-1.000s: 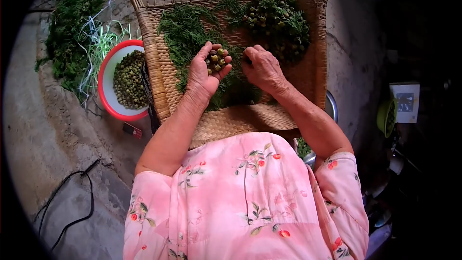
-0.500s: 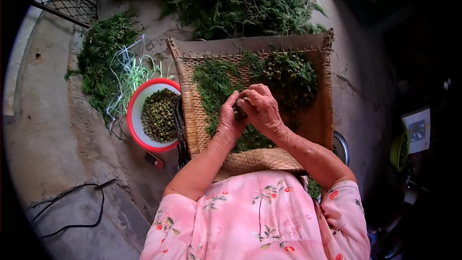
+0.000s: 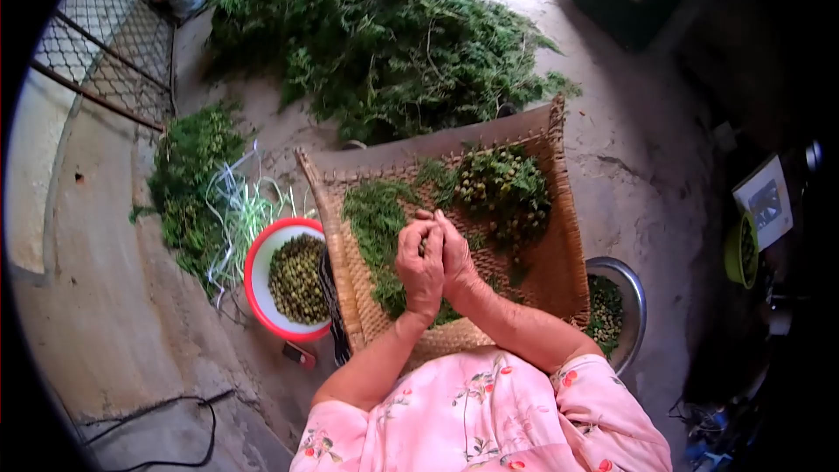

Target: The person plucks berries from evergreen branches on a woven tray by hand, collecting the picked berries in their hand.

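Both hands had come together since a second earlier: the left hand (image 3: 419, 267), which then lay palm up with its load in plain sight, now stood upright against the right hand (image 3: 456, 258), and the camera view had swung further forward. Left fingers curled inward around a few small green cones (image 3: 424, 247), only glimpsed in the gap; the right hand was pressed along them, though whether its own fingers pinched anything could not be told. For the work, this seemed to mean the handful was being kept together rather than added to. The pair hung over the middle of the wicker tray (image 3: 570, 249), toward its near edge. Loose green sprigs (image 3: 371, 210) lay along the tray's left edge, and a cone-bearing clump (image 3: 507, 179) filled its far right corner. Just beside the left edge stood a red-rimmed bowl (image 3: 253, 284) with a cone heap (image 3: 297, 280) inside; a metal basin (image 3: 641, 306) sat past the near right corner.
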Demonstrator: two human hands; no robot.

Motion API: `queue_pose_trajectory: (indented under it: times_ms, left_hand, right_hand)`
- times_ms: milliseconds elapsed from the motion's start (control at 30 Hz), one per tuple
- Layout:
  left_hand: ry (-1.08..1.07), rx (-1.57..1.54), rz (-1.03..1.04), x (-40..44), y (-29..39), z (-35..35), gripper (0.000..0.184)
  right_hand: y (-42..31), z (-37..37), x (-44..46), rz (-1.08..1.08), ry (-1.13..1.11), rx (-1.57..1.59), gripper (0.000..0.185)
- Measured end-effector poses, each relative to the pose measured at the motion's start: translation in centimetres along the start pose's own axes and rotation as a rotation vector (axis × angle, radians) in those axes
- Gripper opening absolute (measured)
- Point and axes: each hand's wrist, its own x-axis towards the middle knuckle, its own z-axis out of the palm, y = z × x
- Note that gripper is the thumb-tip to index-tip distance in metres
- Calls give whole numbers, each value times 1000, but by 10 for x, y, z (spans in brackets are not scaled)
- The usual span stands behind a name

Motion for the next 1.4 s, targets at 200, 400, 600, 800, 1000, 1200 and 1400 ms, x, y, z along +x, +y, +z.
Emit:
queue_pose_trajectory:
  times_ms: [200, 400, 600, 800, 1000, 1200, 1400]
  left_hand:
    - [-51, 48, 143, -9, 3, 9, 13]
    - [-118, 232, 280, -8, 6, 10, 39]
    - [-174, 284, 348, -9, 3, 6, 43]
    - [-175, 291, 407, -9, 7, -1, 44]
    - [-232, 252, 518, -9, 24, -8, 42]
    - [-313, 191, 655, -18, 35, -12, 35]
    - [-273, 178, 733, -31, 39, -16, 37]
  right_hand:
    - [8, -9, 0, 28, -69, 261, 40]
    - [-1, -10, -11, -26, -233, 192, 32]
    - [-1, -5, -17, 12, -228, 209, 32]
    - [-2, -4, -27, 21, -241, 207, 32]
    - [-2, 2, -30, 30, -247, 197, 33]
    - [0, -6, -33, 33, -237, 170, 33]
    - [-3, -27, -42, 90, -264, 122, 34]
